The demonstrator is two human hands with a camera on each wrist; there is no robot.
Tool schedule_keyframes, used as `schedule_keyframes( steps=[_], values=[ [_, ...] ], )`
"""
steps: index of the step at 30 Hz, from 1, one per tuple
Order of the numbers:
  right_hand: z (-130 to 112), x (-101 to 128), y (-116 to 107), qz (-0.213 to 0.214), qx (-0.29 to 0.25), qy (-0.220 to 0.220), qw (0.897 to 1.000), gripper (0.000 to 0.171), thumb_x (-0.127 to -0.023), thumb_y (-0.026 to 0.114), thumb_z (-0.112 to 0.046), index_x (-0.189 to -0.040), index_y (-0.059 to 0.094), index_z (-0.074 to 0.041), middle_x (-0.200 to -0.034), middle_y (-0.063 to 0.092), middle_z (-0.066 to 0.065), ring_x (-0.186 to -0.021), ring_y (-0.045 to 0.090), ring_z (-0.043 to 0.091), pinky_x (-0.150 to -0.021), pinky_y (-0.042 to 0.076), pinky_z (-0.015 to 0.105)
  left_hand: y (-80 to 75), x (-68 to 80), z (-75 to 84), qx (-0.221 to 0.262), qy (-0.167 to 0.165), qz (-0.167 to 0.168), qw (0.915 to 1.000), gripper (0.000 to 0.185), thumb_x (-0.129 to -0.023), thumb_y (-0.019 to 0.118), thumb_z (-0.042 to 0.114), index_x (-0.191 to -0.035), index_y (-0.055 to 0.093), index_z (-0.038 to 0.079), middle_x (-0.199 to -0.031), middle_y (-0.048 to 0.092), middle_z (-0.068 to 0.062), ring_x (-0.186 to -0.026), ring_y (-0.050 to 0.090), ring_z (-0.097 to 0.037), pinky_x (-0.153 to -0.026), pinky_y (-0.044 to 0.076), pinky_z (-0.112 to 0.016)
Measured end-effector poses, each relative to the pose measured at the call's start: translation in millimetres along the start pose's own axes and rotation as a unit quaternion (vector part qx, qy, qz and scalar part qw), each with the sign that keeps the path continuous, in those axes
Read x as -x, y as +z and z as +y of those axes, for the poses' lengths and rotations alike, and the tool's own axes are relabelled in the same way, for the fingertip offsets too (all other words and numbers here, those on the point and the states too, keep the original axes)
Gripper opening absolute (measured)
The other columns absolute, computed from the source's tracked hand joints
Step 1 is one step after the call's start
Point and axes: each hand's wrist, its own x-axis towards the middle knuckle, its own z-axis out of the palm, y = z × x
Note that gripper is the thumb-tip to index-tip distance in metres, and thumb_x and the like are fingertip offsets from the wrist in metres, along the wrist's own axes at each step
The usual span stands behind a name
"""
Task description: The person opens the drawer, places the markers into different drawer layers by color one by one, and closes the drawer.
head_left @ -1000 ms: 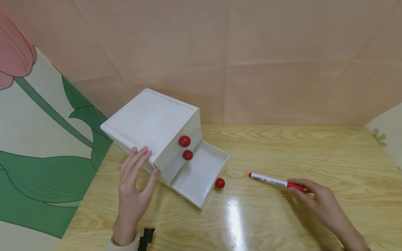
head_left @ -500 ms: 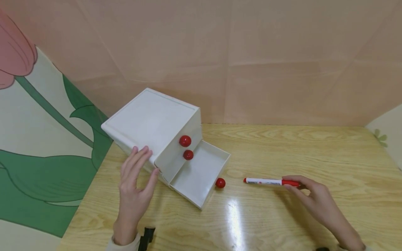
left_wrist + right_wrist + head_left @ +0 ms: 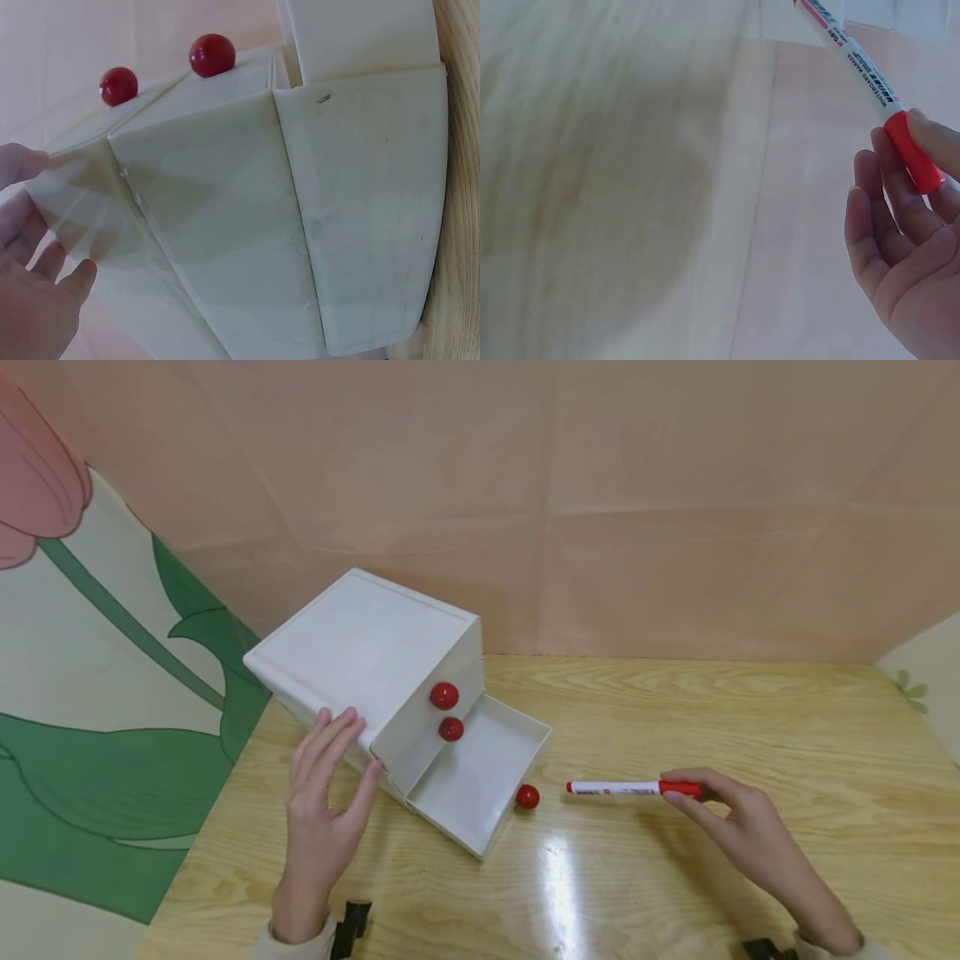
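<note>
A white drawer box (image 3: 360, 647) stands at the table's back left, with its bottom drawer (image 3: 468, 777) pulled out and bare inside. Each drawer front carries a red knob: the upper (image 3: 444, 695), the middle (image 3: 451, 728), the lowest (image 3: 527, 796). My left hand (image 3: 324, 793) lies with straight fingers against the box's near corner (image 3: 225, 247). My right hand (image 3: 723, 814) pinches the red cap of a whiteboard marker (image 3: 630, 788) and holds it level, just right of the open drawer. The right wrist view shows the marker (image 3: 870, 75) between my fingertips (image 3: 930, 139).
The light wooden table (image 3: 675, 718) spreads wide to the right of the box. A peach wall rises behind it, and a panel painted with a flower (image 3: 90, 693) borders the left edge. Black wrist straps (image 3: 349, 922) show at the bottom.
My right hand has carried the marker left toward the open drawer and turned it level. My left hand and the box have stayed put.
</note>
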Motion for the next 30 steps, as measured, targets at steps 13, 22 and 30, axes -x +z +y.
schedule_keyframes(
  steps=[13, 22, 30],
  values=[
    [-21.5, -17.9, 4.0, -0.006, -0.026, -0.036, 0.999, 0.028, -0.088, 0.072, -0.004, -0.109, 0.072, -0.021, -0.090, 0.072, -0.012, -0.084, 0.060, -0.006, -0.068, 0.044, 0.010, 0.2, -0.1, -0.2, -0.003, -0.004, -0.002, 1.0000, 0.043, -0.085, 0.068, 0.003, -0.128, 0.063, -0.001, -0.135, 0.061, -0.020, -0.141, 0.043, -0.034, -0.125, 0.029, -0.036],
    [-38.5, -31.4, 8.4, -0.013, -0.040, -0.039, 0.998, 0.025, -0.089, 0.072, -0.006, -0.108, 0.071, -0.023, -0.087, 0.070, -0.014, -0.085, 0.060, -0.004, -0.066, 0.045, 0.014, -0.5, 0.1, 0.0, -0.004, -0.007, -0.004, 1.0000, 0.044, -0.084, 0.069, 0.001, -0.128, 0.063, -0.001, -0.136, 0.061, -0.020, -0.141, 0.043, -0.035, -0.125, 0.030, -0.035],
    [-51.7, -46.5, 17.7, -0.027, -0.072, -0.046, 0.996, 0.021, -0.089, 0.071, -0.006, -0.106, 0.070, -0.018, -0.085, 0.071, -0.013, -0.086, 0.064, -0.001, -0.066, 0.050, 0.017, -0.5, 0.2, -0.1, -0.001, 0.000, -0.002, 1.0000, 0.043, -0.085, 0.068, 0.002, -0.128, 0.063, -0.002, -0.136, 0.061, -0.020, -0.141, 0.042, -0.033, -0.125, 0.030, -0.036]
  ],
)
